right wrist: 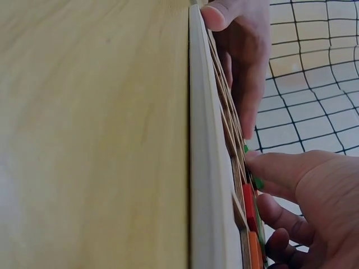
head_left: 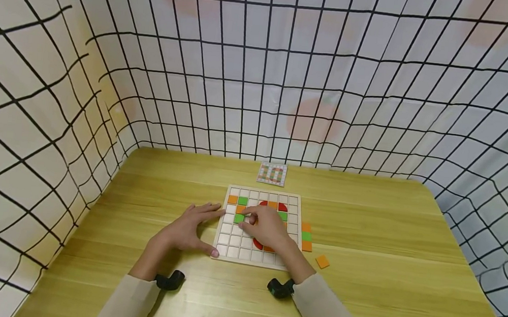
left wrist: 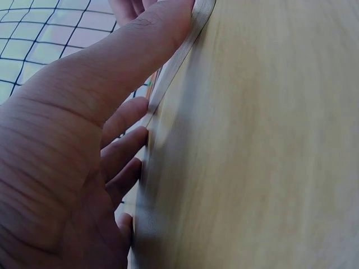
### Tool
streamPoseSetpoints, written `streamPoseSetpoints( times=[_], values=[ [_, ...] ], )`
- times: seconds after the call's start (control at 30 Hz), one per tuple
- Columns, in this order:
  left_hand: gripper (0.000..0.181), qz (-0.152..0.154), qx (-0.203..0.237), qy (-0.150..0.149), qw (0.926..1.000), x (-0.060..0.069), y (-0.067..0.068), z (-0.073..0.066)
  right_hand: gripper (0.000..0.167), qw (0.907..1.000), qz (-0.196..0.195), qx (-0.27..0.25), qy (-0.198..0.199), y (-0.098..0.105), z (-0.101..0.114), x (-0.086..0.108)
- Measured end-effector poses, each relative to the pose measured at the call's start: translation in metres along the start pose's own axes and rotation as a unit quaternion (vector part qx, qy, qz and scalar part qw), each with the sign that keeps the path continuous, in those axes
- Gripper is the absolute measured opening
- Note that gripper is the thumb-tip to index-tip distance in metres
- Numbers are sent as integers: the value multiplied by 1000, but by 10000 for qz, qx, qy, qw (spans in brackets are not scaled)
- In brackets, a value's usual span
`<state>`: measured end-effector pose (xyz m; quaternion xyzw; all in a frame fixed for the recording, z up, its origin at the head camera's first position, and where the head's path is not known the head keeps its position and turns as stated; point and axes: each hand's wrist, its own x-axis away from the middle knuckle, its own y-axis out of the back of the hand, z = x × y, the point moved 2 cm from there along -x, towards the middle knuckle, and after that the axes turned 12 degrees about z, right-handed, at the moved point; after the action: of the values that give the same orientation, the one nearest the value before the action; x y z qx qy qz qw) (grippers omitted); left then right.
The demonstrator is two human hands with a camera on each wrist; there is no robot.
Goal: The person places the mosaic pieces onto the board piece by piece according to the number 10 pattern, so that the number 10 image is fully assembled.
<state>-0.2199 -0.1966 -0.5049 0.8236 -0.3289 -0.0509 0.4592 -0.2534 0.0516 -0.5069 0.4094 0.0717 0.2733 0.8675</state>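
Note:
A square white grid board (head_left: 228,252) with a pale wooden rim lies on the table, with orange, green and red tiles in some cells. My left hand (head_left: 189,229) is spread at the board's left side, thumb at the near-left corner and fingertips along the left edge. Over the middle of the board is my right hand (head_left: 269,227), its thumb and index finger pinching at a green tile (head_left: 238,219) in the left part of the grid. An orange tile (head_left: 240,210) lies just above that one. The right hand hides several cells and parts of the red tiles (head_left: 282,207).
Beyond the board lies a small pattern card (head_left: 272,174). A row of orange and green tiles (head_left: 305,236) lines the board's right side, and one loose orange tile (head_left: 322,261) lies nearby. Black netting (head_left: 261,82) encloses the wooden table (head_left: 378,252).

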Motion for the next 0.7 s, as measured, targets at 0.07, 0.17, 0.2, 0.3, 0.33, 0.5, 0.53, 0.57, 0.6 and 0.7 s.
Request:
streamPoseSetpoints(
  times=[0.07,0.17,0.2,0.3,0.33,0.5,0.53,0.57,0.6,0.7],
  values=[
    [110,2,8,6,10000,0,0,1,32,10000,-19,-23,23,-1,0,0],
    [110,11,2,28,10000,0,0,2,31,9999,-54,-103,11,-2,1,0],
    [110,13,-5,31,10000,0,0,3,31,9999,-78,-137,4,-2,0,1],
    [110,9,-35,33,10000,0,-1,4,26,9996,-158,-243,-7,-2,0,1],
    [110,3,-35,30,10000,0,-1,4,24,9995,-180,-266,-7,-2,0,2],
    [111,33,-20,95,9999,0,-1,4,21,9995,-210,-246,31,-2,0,2],
    [111,37,-17,94,9999,0,-1,4,21,9995,-203,-251,31,-2,0,2],
    [111,47,-8,110,9999,0,-1,3,21,9995,-196,-246,26,-1,0,2],
    [111,35,-8,91,10000,0,-1,3,21,9995,-186,-249,13,-1,-1,3],
    [110,10,-14,64,10000,0,-1,3,22,9991,-161,-401,11,1,-2,4]
  ],
)
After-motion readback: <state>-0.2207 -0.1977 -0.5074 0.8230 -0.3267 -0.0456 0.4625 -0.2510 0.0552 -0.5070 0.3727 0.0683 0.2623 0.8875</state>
